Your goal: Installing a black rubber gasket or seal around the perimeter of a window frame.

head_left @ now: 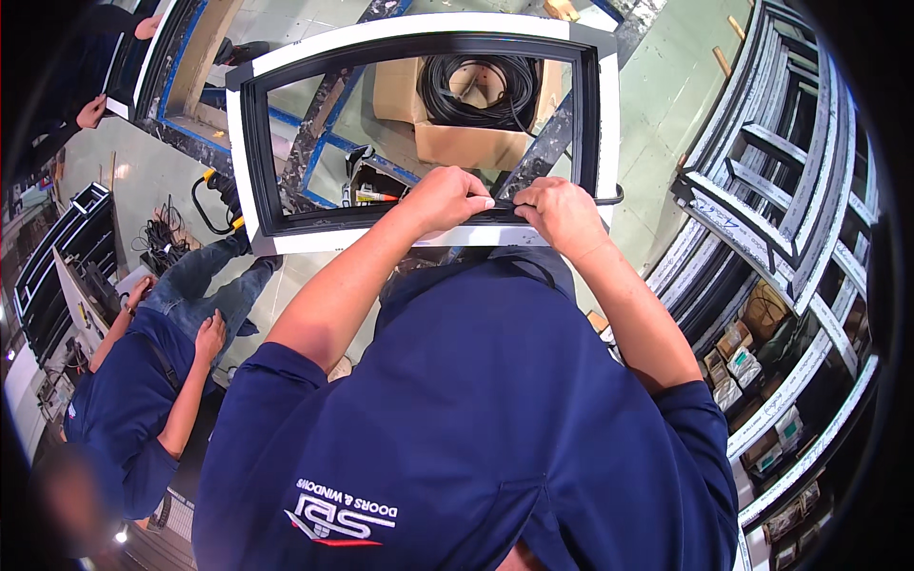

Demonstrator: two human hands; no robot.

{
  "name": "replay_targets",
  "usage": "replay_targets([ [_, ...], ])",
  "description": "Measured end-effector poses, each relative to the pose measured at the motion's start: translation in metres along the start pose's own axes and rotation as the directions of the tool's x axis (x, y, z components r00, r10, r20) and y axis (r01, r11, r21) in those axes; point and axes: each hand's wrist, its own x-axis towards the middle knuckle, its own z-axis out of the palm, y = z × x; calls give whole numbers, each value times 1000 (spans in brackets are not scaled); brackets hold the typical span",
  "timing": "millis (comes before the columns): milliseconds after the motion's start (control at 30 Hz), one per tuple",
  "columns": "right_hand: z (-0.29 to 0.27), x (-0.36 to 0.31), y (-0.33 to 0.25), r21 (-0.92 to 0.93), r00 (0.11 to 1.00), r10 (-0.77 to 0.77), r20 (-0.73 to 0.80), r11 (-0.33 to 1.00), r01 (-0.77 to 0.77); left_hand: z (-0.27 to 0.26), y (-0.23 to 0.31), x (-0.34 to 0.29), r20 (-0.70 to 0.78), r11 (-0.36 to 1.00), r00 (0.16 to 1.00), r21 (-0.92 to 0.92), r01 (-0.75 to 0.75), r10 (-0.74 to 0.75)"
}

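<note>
In front of me lies a window frame (424,34), black inside with white film along its outer faces. Both my hands are at its near rail, right of the middle. My left hand (444,201) pinches at a black rubber gasket strip (503,204) along the inner edge, thumb and forefinger together. Close beside it, my right hand (560,215) is closed on the same strip, with its fingers bent down onto the rail. A loose end of black strip (614,195) sticks out past the frame's right corner in a small loop.
Through the frame's opening show a cardboard box (473,147) with coiled black gasket (481,90) and a small open tool box (376,181). Stacked window frames (762,190) stand at right. A co-worker (143,381) is at left; another person's hand (92,111) holds a frame, upper left.
</note>
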Motion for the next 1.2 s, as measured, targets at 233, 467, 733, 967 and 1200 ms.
replay_targets([
  [233, 0, 5, -8, 54, 972, 230, 57, 971, -233, -2, 3, -2, -27, 999, 998, -14, -52, 52],
  [467, 8, 3, -10, -73, 974, 179, -139, 979, -190, 4, 8, 4, -20, 993, 999, 114, -29, 32],
  [733, 3, -2, 3, -129, 993, 106, -47, 985, -111, 11, 19, 4, -97, 963, 992, 263, -55, 83],
  [967, 2, -8, 8, -143, 992, 85, -94, 985, -98, 16, 31, 8, -74, 959, 997, 282, 27, -6],
  [1200, -3, -8, 7, -118, 993, 106, -54, 987, -111, 13, 26, 10, -35, 961, 996, 260, 94, -88],
])
